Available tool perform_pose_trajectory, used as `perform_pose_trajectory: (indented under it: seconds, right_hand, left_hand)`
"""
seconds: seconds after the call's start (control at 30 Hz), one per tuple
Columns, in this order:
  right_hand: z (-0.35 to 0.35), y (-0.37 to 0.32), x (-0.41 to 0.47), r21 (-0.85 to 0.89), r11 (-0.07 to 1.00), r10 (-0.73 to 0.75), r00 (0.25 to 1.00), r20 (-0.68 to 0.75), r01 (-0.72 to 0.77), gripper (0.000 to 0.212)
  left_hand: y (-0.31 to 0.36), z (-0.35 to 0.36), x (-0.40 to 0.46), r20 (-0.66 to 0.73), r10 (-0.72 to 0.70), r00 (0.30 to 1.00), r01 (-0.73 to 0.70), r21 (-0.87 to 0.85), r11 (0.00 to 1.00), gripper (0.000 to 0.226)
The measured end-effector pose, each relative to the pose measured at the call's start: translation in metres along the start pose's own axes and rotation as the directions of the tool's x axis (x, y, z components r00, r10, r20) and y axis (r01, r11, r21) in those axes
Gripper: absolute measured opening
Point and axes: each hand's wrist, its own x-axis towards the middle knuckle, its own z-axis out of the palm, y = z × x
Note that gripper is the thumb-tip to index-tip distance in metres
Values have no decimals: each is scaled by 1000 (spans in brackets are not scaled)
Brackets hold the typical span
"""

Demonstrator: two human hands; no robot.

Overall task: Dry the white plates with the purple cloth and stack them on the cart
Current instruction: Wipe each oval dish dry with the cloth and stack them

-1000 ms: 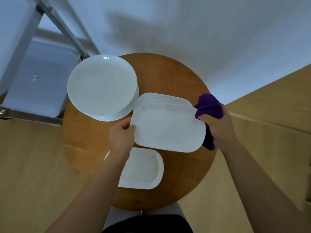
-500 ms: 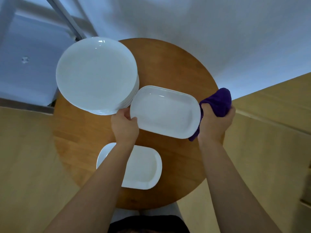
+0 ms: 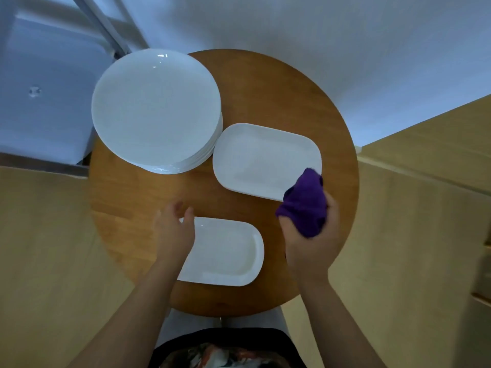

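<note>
A stack of round white plates [image 3: 156, 110] stands at the far left of the round wooden table [image 3: 265, 83]. To its right lies a white rectangular plate [image 3: 263, 158] flat on the table. A second rectangular plate [image 3: 225, 253] lies near the front edge. My left hand [image 3: 172, 232] hovers open over that near plate's left end, fingers apart, holding nothing. My right hand [image 3: 313, 243] is closed around the bunched purple cloth [image 3: 305, 203], which overlaps the near right corner of the far rectangular plate.
A white cart shelf [image 3: 45, 88] with a metal frame [image 3: 106, 25] stands to the far left, behind the round plates. A white wall runs behind the table. Light wooden flooring [image 3: 425, 235] surrounds the table on both sides.
The rectangular plate held in both hands has been set down on the table. My left hand let go and drew back over the near plate. My right hand with the cloth moved nearer.
</note>
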Motion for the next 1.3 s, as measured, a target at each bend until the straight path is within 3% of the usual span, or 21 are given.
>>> perform_pose_trajectory:
  seconds: [0.1,0.2,0.33,0.53,0.7,0.87,1.0,1.17,1.3]
  right_hand:
    - [4,20,-33,-84,996,-12,997,83,19,76]
    - [12,48,-58,-289,957,15,983,183,39,79]
    - [34,69,-82,-517,849,342,862,375,-112,87]
    - [61,66,-92,-655,744,386,885,261,-131,91]
    - [79,61,-92,-701,687,427,887,177,-191,98]
    - [97,44,-83,-693,701,441,866,235,-169,99]
    - [108,19,-85,-657,752,318,896,309,-41,97]
    - [118,-21,-97,-502,844,1,935,356,190,78]
    - [117,-47,-113,-395,828,-210,874,438,397,61]
  left_hand:
    - [-44,-9,-1,-42,-72,997,77,136,988,45]
    - [-63,-16,-7,93,-133,987,140,-78,987,38]
    - [-56,-21,-10,250,-155,956,210,-211,954,40]
    - [-39,-24,-8,301,-84,950,165,-255,953,52]
    - [-42,-22,-4,428,-134,894,290,-323,901,64]
    - [-49,-31,-4,489,-161,857,374,-377,847,65]
    - [-47,-49,0,490,-156,858,396,-435,809,61]
    - [-31,-78,-9,512,-62,856,370,-524,767,56]
    - [-17,-103,-22,480,42,877,281,-581,764,50]
